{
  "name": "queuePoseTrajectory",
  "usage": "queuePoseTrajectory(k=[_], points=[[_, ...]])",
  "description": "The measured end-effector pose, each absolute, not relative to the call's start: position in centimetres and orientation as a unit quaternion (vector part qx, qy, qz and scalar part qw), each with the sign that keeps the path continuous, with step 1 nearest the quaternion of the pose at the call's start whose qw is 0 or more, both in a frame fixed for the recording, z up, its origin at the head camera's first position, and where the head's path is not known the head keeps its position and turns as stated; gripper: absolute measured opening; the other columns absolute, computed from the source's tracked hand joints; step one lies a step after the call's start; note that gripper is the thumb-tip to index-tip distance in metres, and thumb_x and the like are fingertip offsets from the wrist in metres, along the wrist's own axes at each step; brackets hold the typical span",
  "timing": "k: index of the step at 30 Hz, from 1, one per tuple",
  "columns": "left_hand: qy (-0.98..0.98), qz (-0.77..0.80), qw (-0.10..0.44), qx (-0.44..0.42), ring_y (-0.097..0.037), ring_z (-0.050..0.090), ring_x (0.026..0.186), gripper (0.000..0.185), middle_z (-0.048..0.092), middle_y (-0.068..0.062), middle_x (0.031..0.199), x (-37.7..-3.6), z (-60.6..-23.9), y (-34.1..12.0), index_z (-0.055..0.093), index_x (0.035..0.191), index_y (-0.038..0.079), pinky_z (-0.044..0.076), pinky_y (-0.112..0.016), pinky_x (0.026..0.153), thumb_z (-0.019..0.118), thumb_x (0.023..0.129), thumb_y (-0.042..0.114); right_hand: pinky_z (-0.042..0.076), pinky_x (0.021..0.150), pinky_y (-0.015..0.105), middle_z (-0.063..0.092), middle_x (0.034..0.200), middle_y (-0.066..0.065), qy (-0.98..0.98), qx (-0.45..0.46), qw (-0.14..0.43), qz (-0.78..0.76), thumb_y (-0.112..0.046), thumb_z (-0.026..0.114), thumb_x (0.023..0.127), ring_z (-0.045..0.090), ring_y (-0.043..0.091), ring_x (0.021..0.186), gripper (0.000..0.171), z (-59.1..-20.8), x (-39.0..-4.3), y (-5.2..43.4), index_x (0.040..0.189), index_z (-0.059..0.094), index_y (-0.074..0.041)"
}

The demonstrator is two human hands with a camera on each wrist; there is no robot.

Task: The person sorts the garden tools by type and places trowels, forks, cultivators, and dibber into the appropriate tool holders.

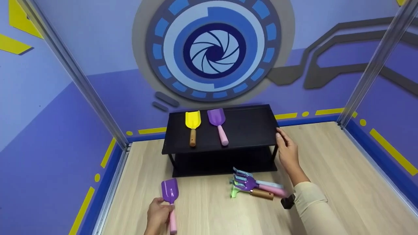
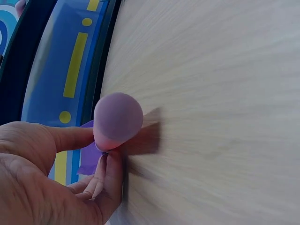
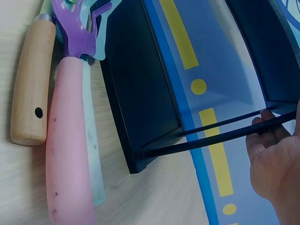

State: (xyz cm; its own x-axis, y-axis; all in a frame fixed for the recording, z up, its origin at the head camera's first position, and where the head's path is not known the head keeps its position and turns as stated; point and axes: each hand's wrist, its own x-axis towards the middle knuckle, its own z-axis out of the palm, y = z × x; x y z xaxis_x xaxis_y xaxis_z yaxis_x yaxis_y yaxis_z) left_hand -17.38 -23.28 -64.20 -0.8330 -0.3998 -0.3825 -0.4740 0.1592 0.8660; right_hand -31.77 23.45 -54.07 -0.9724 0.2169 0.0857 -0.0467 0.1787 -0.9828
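Head: left hand (image 1: 158, 213) pinched purple-and-pink toy shovel (image 1: 170, 192) near front-left corner of black rack (image 1: 249, 127); right hand (image 1: 289, 154) gripped rack's right edge. Left wrist: hand clamped on pink handle (image 2: 118, 117). Right wrist: toy garden forks (image 3: 79, 43) lay on tabletop (image 3: 150, 201) near rack's front-right corner.

On the right arm, the person is wearing a pale beige sleeve (image 1: 318, 209), its plain cloth creasing softly, and it's ending in a broad cuff (image 1: 309, 195) that is leaving the wrist bare! A line is running around the cloth there; whether seam or fold, the head view isn't revealing. And here, jutting out beside that cuff, a small black device (image 1: 288, 202) is showing a boxy outline, its finer details vanishing into the dark! The right hand (image 1: 289, 155) is going bare, and the left hand (image 1: 159, 213) is going bare too!
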Motion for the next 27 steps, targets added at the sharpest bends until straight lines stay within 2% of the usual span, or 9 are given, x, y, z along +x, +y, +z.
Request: queuePoseTrajectory(k=[4,6,12,15,17,19,22,24,27], points=[[0.773,0.563,0.041,-0.289,-0.021,0.063,0.078,0.072,0.068,-0.018,0.096,-17.3,-64.1,-23.3,0.042,0.147,-0.013,0.054,-0.031,0.063,0.077,0.085,-0.002,0.033,0.133,0.045,0.041,0.172,0.006,-0.758,-0.055,0.105,0.641,-0.036,0.05,0.114,0.038,0.025,0.16,0.05,-55.0,-32.3,23.6,0.161,0.05,-0.018],[0.781,0.552,0.048,-0.288,-0.021,0.064,0.079,0.067,0.067,-0.019,0.098,-17.3,-64.0,-23.4,0.046,0.142,-0.014,0.055,-0.03,0.063,0.079,0.085,0.0,0.034,0.133,0.045,0.041,0.172,0.005,-0.759,-0.055,0.109,0.64,-0.038,0.05,0.114,0.038,0.024,0.159,0.05,-55.8,-32.7,23.8,0.161,0.05,-0.02],[0.809,0.515,0.062,-0.275,-0.016,0.067,0.065,0.024,0.07,-0.01,0.08,-16.9,-63.7,-23.8,0.067,0.097,-0.004,0.057,-0.027,0.054,0.082,0.085,0.01,0.036,0.131,0.043,0.044,0.17,0.001,-0.761,-0.054,0.128,0.634,-0.047,0.05,0.113,0.042,0.021,0.157,0.051,-57.4,-33.4,24.2,0.159,0.052,-0.026],[0.811,0.519,0.065,-0.263,-0.013,0.063,0.061,0.016,0.066,-0.004,0.071,-16.8,-63.6,-24.1,0.07,0.086,0.0,0.055,-0.025,0.052,0.08,0.086,0.013,0.037,0.131,0.044,0.044,0.17,0.001,-0.761,-0.048,0.131,0.634,-0.049,0.05,0.112,0.042,0.021,0.156,0.051,-57.5,-33.4,24.2,0.159,0.052,-0.027],[0.801,0.536,0.077,-0.254,-0.012,0.061,0.061,0.015,0.064,-0.002,0.07,-16.9,-63.6,-24.2,0.07,0.085,-0.001,0.053,-0.024,0.053,0.077,0.088,0.013,0.036,0.131,0.044,0.043,0.171,0.001,-0.76,-0.047,0.127,0.636,-0.047,0.049,0.113,0.041,0.021,0.157,0.051,-57.2,-33.3,24.2,0.16,0.051,-0.027],[0.781,0.567,0.092,-0.245,-0.01,0.06,0.061,0.015,0.062,0.001,0.07,-16.9,-63.8,-24.3,0.07,0.085,0.0,0.053,-0.023,0.053,0.074,0.092,0.013,0.039,0.128,0.033,0.043,0.171,0.002,-0.759,-0.05,0.117,0.639,-0.043,0.049,0.114,0.042,0.021,0.157,0.05,-56.3,-32.7,24.0,0.16,0.051,-0.025],[0.745,0.61,0.118,-0.241,-0.008,0.06,0.061,0.015,0.061,0.003,0.071,-17.0,-64.0,-24.6,0.07,0.087,0.001,0.056,-0.022,0.054,0.072,0.097,0.013,0.041,0.124,0.029,0.044,0.17,0.003,-0.758,-0.057,0.104,0.641,-0.038,0.05,0.114,0.043,0.021,0.156,0.05,-54.8,-31.8,23.7,0.161,0.05,-0.021],[0.723,0.632,0.135,-0.243,-0.007,0.06,0.062,0.015,0.062,0.004,0.072,-17.1,-64.1,-24.8,0.071,0.088,0.002,0.056,-0.022,0.056,0.072,0.098,0.013,0.041,0.123,0.029,0.044,0.17,0.004,-0.761,-0.058,0.097,0.639,-0.037,0.049,0.114,0.044,0.022,0.155,0.05,-54.1,-31.4,23.5,0.161,0.049,-0.02],[0.697,0.655,0.16,-0.245,-0.007,0.063,0.065,0.015,0.069,0.002,0.075,-17.3,-64.0,-25.1,0.073,0.093,0.0,0.057,-0.022,0.06,0.072,0.1,0.013,0.039,0.127,0.041,0.043,0.171,0.005,-0.762,-0.056,0.097,0.637,-0.038,0.048,0.115,0.044,0.024,0.155,0.05,-54.1,-31.4,23.5,0.162,0.048,-0.02]])
